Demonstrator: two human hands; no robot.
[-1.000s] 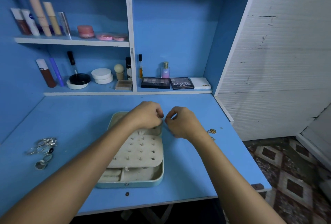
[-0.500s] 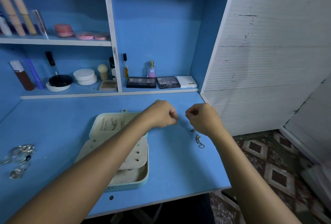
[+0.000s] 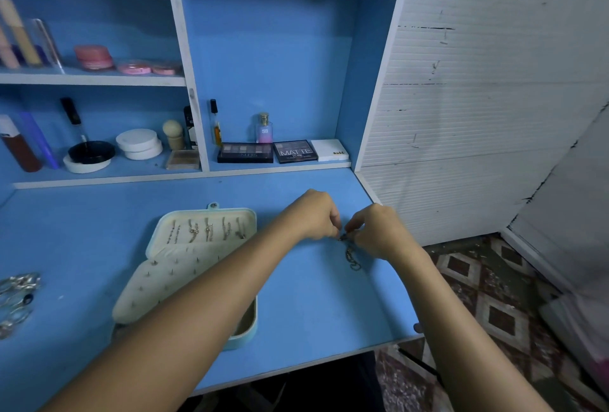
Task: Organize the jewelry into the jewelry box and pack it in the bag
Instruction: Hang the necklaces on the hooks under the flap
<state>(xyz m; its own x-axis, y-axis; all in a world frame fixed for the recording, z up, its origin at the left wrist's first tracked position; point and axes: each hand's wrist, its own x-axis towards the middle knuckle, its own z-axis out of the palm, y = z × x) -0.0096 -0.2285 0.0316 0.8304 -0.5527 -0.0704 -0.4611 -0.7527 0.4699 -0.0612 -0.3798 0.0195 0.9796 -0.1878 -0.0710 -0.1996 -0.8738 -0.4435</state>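
1. A thin chain (image 3: 352, 258) is pinched at its upper end between the curled fingers of the left hand (image 3: 314, 215) and the right hand (image 3: 379, 230); its tail is draped on the blue desk (image 3: 313, 306).
2. The open jewelry box (image 3: 197, 266) is set left of the hands, partly covered by the left forearm.
3. Bare desk is seen between the chain and the right edge.
4. Rings (image 3: 16, 296) are piled at the far left.
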